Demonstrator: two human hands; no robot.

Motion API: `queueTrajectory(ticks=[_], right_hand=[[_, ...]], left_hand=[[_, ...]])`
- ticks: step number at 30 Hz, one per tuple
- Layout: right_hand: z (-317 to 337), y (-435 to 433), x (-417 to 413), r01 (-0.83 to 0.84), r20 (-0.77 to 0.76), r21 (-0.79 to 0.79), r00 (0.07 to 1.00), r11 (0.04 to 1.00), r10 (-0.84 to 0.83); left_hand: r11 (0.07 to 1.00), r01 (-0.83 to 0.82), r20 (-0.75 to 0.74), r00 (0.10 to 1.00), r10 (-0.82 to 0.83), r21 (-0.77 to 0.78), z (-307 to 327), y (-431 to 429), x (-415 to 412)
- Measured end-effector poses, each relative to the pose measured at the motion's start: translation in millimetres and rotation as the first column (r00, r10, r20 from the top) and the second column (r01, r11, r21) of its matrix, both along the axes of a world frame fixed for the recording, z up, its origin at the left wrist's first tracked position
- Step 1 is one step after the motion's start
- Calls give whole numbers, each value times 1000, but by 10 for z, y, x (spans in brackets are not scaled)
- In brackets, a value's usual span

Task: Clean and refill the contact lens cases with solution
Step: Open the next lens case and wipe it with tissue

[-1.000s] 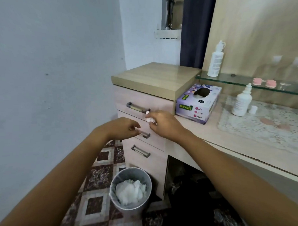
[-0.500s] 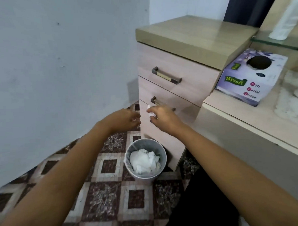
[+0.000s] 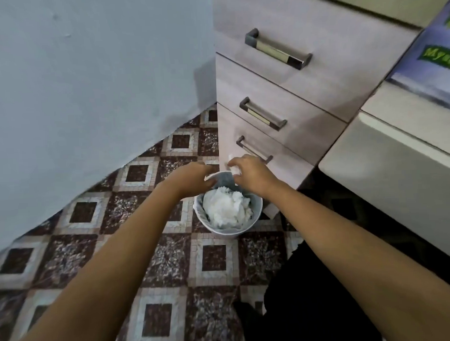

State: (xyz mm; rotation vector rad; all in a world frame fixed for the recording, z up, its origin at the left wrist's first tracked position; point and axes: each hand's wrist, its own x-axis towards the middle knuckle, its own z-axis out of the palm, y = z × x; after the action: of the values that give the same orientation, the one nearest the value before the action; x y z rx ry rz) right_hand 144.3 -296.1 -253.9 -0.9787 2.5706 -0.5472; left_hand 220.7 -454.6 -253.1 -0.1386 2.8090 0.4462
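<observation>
Right hand (image 3: 249, 173) pinches a crumpled tissue (image 3: 234, 170) in curled fingers over the bin's (image 3: 230, 232) far rim. The tissue looks light, soft and compressible, best held bunched. Left hand (image 3: 191, 178) is alongside, its grip indiscernible.

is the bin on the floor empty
No, the bin is heaped with crumpled white tissues.

The bin (image 3: 228, 232) stands on the floor (image 3: 155, 249) at the foot of the drawer unit (image 3: 305, 96), before its lowest drawer, near the corner where unit meets wall (image 3: 88, 85). Crumpled tissues (image 3: 225, 208) lie in it. The desk (image 3: 397, 169) adjoins the unit on the right, the tissue box (image 3: 429, 61) on its left end. The left hand (image 3: 191, 179) and the right hand (image 3: 252, 172) hang over the bin's far rim, the right pinching a scrap of tissue (image 3: 232, 167).
</observation>
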Motion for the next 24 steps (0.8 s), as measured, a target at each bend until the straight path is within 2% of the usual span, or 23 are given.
queueTrajectory(ticks=[4, 8, 16, 24], right_hand=[[-162, -7, 11, -1, 91, 7, 996, 1000, 0], [-245, 18, 13, 5, 113, 3, 994, 1000, -5], [-217, 53, -17, -45, 63, 46, 997, 998, 42], [131, 37, -84, -108, -27, 46, 994, 993, 110]], left_hand=[[1000, -21, 61, 998, 20, 19, -215, -6, 7], [999, -20, 77, 997, 17, 38, -315, 7, 14], [999, -16, 85, 996, 13, 34, -287, 18, 12], [1000, 4, -17, 1000, -4, -18, 138, -5, -77]])
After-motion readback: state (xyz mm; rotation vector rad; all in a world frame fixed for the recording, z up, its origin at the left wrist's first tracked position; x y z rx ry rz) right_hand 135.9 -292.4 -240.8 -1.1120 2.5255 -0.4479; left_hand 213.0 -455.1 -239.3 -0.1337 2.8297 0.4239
